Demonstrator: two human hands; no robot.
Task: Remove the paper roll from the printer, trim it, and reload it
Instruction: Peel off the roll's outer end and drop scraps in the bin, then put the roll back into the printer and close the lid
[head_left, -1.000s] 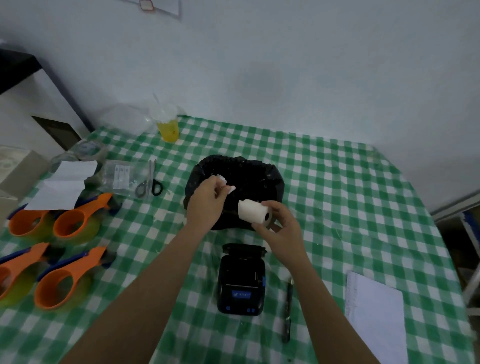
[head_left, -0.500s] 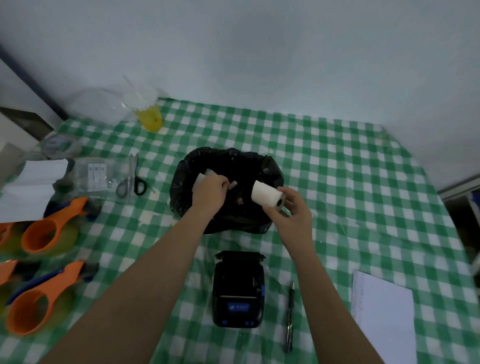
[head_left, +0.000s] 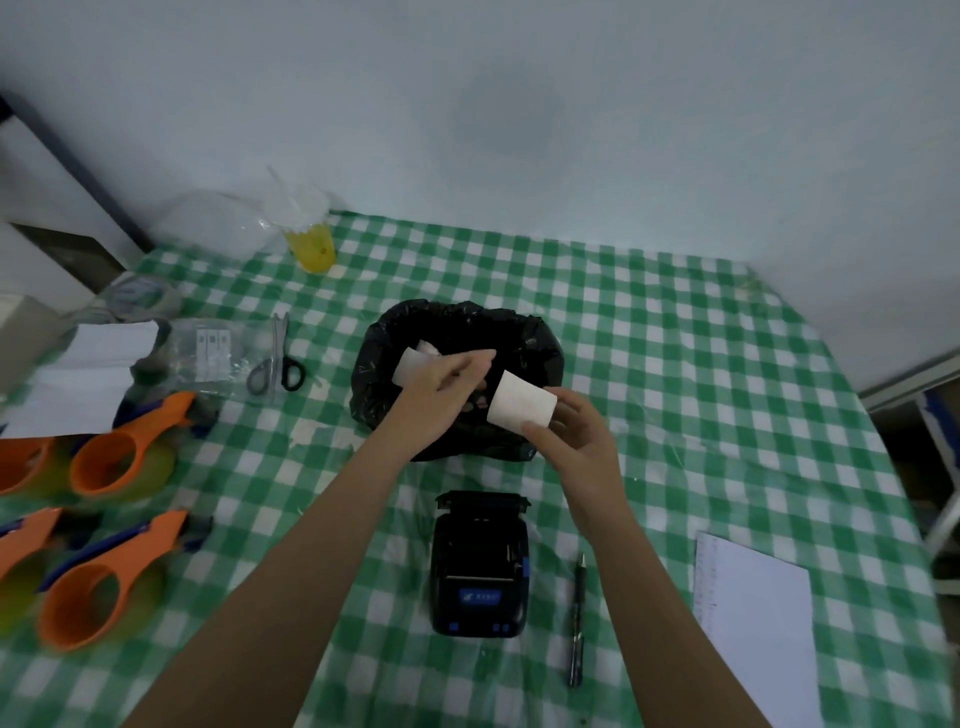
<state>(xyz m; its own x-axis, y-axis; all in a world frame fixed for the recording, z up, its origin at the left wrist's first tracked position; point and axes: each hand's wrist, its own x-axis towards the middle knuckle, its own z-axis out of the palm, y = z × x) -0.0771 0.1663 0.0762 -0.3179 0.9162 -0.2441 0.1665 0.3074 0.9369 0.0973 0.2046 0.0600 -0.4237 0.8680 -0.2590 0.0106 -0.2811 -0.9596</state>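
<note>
No lettering can be made out anywhere on the table. The black printer (head_left: 480, 564) carries a small blue label (head_left: 480, 596) on its front, its white mark too blurred to read. Ruled lines on the notepad (head_left: 756, 618) and cards inside a clear plastic bag (head_left: 208, 349) show no legible text.

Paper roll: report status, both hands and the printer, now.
Right hand holds paper roll beside the black bin bag. Left hand over the bag, paper scrap at its fingers. Printer lid open, bay unobstructed.
</note>
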